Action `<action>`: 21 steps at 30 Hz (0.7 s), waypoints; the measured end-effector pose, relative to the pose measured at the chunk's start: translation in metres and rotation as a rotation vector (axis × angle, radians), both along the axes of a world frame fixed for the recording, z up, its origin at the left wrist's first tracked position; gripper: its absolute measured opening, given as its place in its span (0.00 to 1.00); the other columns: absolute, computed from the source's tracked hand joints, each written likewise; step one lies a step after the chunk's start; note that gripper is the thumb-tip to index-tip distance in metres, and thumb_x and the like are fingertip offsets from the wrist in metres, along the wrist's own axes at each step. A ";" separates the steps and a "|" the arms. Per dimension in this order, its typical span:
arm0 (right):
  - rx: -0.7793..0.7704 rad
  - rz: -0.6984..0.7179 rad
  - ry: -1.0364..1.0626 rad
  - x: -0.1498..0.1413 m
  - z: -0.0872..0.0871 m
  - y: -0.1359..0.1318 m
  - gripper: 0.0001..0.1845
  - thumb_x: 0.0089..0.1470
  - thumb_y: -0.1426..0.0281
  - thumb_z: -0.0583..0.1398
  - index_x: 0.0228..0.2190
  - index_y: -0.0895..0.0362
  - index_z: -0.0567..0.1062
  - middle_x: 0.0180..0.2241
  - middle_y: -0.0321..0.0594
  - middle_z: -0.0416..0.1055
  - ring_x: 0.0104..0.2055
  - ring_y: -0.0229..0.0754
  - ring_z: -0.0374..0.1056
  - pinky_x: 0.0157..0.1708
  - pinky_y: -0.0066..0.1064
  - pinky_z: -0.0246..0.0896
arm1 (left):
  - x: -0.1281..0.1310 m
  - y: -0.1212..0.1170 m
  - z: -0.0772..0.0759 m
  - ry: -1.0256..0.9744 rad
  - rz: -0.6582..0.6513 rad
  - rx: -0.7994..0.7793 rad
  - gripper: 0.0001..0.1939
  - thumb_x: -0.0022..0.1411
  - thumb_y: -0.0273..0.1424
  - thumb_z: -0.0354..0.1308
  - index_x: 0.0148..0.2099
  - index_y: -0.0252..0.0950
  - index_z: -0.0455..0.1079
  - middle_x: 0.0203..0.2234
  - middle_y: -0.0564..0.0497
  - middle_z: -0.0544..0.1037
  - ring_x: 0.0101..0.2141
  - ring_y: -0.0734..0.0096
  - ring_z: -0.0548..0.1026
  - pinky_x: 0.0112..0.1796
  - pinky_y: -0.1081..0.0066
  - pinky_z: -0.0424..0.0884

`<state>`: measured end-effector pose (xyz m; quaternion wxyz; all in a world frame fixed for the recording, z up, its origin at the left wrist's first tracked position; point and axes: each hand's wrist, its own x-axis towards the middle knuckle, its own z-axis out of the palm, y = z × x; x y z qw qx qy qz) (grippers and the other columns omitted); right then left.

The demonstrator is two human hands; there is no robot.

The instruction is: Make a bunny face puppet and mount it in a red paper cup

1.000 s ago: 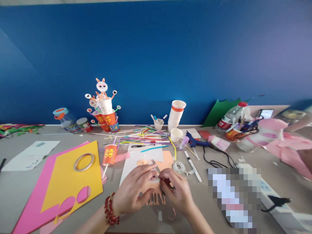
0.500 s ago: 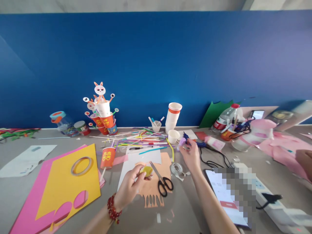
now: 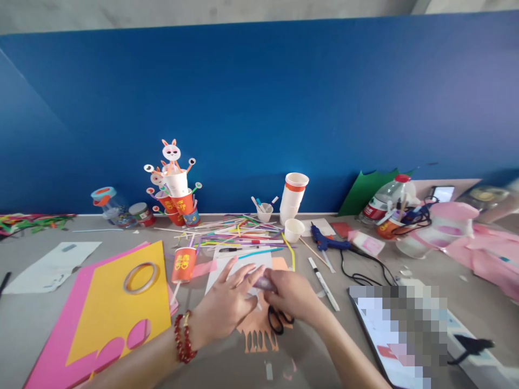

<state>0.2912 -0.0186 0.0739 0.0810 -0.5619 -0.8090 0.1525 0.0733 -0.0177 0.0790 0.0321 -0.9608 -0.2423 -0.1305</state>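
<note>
My right hand (image 3: 292,294) is closed around a purple glue stick (image 3: 264,283), which pokes out toward my left hand (image 3: 227,310). The left hand's fingers are stretched and spread, reaching beside the tube. The yellow disc is not visible. Under both hands lie a white sheet (image 3: 217,265) and peach paper (image 3: 261,340) with a row of cut-out slots. Black scissor handles (image 3: 276,320) show below my right hand; the blades are hidden.
Loose straws (image 3: 247,229) lie behind the hands. A red cup (image 3: 184,265) and yellow sheet (image 3: 117,302) are left. To the right are a white marker (image 3: 324,283), blue glue gun (image 3: 328,240) with a black cord, and a phone (image 3: 377,324). Stacked cups (image 3: 292,202) stand behind.
My right hand let go of the scissors, took the purple glue stick from beside the glue gun and brought it to my left hand. The yellow disc seen in my left hand is now out of sight.
</note>
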 end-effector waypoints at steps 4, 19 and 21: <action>0.042 0.022 -0.048 -0.017 0.003 -0.014 0.10 0.50 0.67 0.60 0.37 0.55 0.75 0.31 0.41 0.79 0.31 0.46 0.74 0.24 0.28 0.43 | 0.011 0.001 -0.006 0.173 0.039 0.033 0.10 0.67 0.25 0.51 0.45 0.33 0.73 0.46 0.40 0.74 0.45 0.55 0.72 0.50 0.49 0.67; 0.186 -0.411 0.554 0.045 -0.015 -0.015 0.13 0.53 0.59 0.61 0.27 0.55 0.72 0.20 0.36 0.70 0.22 0.41 0.66 0.23 0.29 0.57 | -0.050 -0.003 0.019 -0.074 0.048 -0.816 0.10 0.62 0.28 0.58 0.40 0.46 0.80 0.37 0.52 0.72 0.35 0.72 0.75 0.37 0.77 0.70; 0.023 -0.439 0.948 0.036 -0.019 -0.017 0.20 0.50 0.53 0.63 0.22 0.56 0.69 0.19 0.35 0.67 0.21 0.39 0.64 0.23 0.29 0.60 | -0.044 -0.008 0.017 -0.093 0.079 -0.638 0.11 0.62 0.28 0.57 0.41 0.47 0.79 0.43 0.51 0.70 0.41 0.67 0.74 0.43 0.72 0.70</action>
